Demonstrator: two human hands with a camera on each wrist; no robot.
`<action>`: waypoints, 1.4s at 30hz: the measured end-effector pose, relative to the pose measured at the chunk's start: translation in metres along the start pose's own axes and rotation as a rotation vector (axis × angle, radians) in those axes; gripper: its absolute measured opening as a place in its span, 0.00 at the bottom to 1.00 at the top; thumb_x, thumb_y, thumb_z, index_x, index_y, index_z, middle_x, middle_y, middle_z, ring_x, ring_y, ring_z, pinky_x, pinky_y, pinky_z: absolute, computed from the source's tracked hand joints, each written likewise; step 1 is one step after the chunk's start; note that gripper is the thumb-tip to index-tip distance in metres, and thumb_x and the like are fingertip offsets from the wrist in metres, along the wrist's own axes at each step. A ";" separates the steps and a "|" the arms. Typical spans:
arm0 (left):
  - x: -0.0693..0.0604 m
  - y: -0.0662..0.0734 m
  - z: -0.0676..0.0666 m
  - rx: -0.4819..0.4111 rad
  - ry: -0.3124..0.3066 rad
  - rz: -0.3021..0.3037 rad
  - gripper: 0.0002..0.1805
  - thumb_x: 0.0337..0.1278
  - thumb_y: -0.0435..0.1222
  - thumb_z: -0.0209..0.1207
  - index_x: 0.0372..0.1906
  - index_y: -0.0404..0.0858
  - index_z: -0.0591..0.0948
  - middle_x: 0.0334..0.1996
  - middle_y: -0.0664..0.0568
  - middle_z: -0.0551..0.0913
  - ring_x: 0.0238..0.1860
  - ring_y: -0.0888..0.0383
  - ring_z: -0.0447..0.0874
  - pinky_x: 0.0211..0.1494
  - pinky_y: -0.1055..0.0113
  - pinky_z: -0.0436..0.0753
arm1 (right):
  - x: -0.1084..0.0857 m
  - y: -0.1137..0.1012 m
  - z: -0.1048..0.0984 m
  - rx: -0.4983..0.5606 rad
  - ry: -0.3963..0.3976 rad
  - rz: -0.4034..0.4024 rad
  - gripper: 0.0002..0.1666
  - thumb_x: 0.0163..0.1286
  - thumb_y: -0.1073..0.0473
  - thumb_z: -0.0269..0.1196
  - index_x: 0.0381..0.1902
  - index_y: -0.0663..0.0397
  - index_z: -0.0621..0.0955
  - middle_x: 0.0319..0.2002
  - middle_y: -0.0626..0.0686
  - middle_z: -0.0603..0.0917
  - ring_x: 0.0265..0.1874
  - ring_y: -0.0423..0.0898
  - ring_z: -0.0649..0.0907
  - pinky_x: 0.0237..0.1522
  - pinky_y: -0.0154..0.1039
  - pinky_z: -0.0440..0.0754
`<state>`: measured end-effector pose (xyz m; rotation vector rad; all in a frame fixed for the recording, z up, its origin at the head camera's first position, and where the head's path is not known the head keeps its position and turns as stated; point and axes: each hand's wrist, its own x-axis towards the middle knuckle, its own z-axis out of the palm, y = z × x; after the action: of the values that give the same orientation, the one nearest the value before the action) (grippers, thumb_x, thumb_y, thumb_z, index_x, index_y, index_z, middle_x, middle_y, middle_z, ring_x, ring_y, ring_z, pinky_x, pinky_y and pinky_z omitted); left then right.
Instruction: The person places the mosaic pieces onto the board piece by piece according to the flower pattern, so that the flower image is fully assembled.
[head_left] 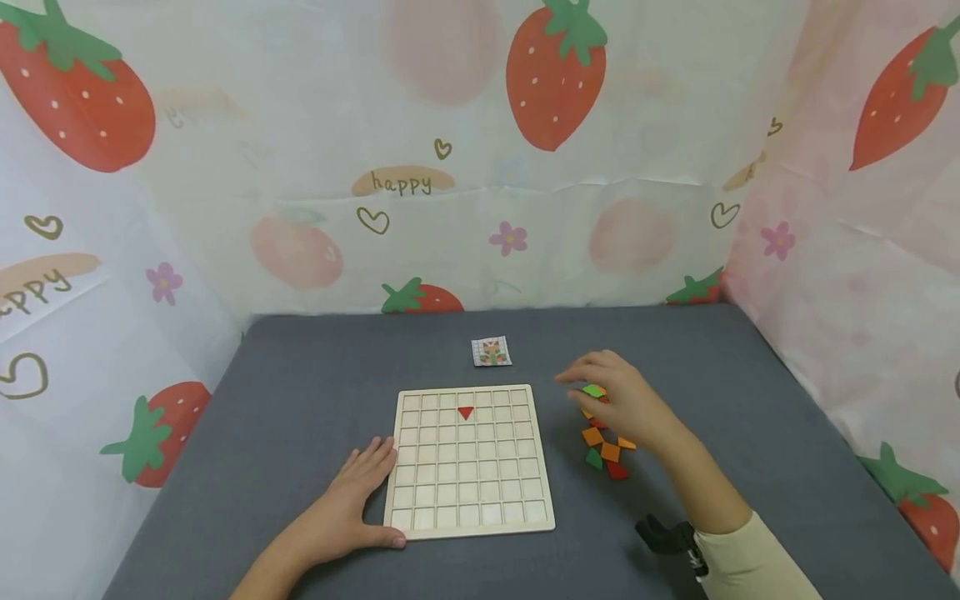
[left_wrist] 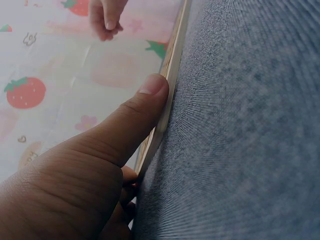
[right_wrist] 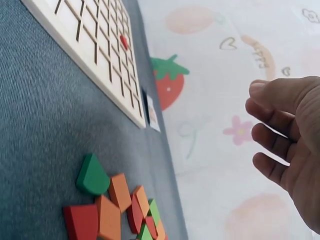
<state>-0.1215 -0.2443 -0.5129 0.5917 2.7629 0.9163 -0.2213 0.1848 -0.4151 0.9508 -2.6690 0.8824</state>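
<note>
A pale wooden grid board [head_left: 468, 492] lies flat, with a red triangle [head_left: 466, 412] in its top row. My left hand [head_left: 341, 508] rests against the board's left side, fingers spread and thumb at the near-left corner; the left wrist view shows the thumb of that hand [left_wrist: 75, 175] along the board's edge. Over the far end of a loose group of pieces, including an orange piece [head_left: 592, 437], a dark green piece [head_left: 594, 458] and a red piece [head_left: 617, 471], hovers my right hand [head_left: 626, 400]. In the right wrist view this hand [right_wrist: 300, 135] has loosely bent fingers and no visible piece.
A small card with a coloured pattern [head_left: 492, 352] lies beyond the board on the dark grey tabletop [head_left: 330, 367]. Strawberry-printed cloth [head_left: 555, 275] stands behind and at both sides. A black strap [head_left: 667, 537] is at the right wrist.
</note>
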 end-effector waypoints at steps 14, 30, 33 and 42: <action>0.001 0.001 -0.001 -0.024 -0.030 -0.033 0.72 0.34 0.70 0.72 0.82 0.36 0.55 0.83 0.46 0.50 0.84 0.46 0.38 0.84 0.57 0.33 | -0.010 0.032 -0.009 -0.039 0.046 0.076 0.15 0.70 0.65 0.68 0.53 0.49 0.88 0.53 0.51 0.85 0.56 0.52 0.79 0.54 0.55 0.82; 0.001 0.004 -0.003 -0.006 -0.038 -0.036 0.72 0.34 0.70 0.73 0.81 0.34 0.56 0.82 0.45 0.51 0.84 0.44 0.39 0.82 0.41 0.40 | -0.027 0.074 -0.009 -0.044 0.071 0.224 0.14 0.72 0.62 0.67 0.54 0.52 0.87 0.53 0.53 0.86 0.52 0.54 0.79 0.50 0.56 0.80; 0.001 0.003 -0.003 -0.008 -0.033 -0.033 0.72 0.34 0.70 0.72 0.81 0.35 0.56 0.82 0.45 0.51 0.84 0.45 0.39 0.83 0.44 0.39 | -0.029 0.082 -0.008 -0.047 0.088 0.250 0.14 0.71 0.62 0.68 0.54 0.55 0.87 0.53 0.55 0.86 0.50 0.56 0.80 0.49 0.57 0.80; 0.001 0.000 -0.001 -0.009 -0.001 0.005 0.71 0.36 0.70 0.72 0.81 0.34 0.56 0.82 0.45 0.51 0.83 0.45 0.40 0.75 0.83 0.23 | -0.030 0.104 -0.006 -0.073 0.066 0.333 0.15 0.71 0.60 0.69 0.54 0.56 0.87 0.53 0.59 0.85 0.50 0.59 0.80 0.49 0.59 0.79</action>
<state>-0.1222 -0.2446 -0.5127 0.5976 2.7556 0.9286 -0.2630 0.2682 -0.4704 0.4582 -2.8252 0.8514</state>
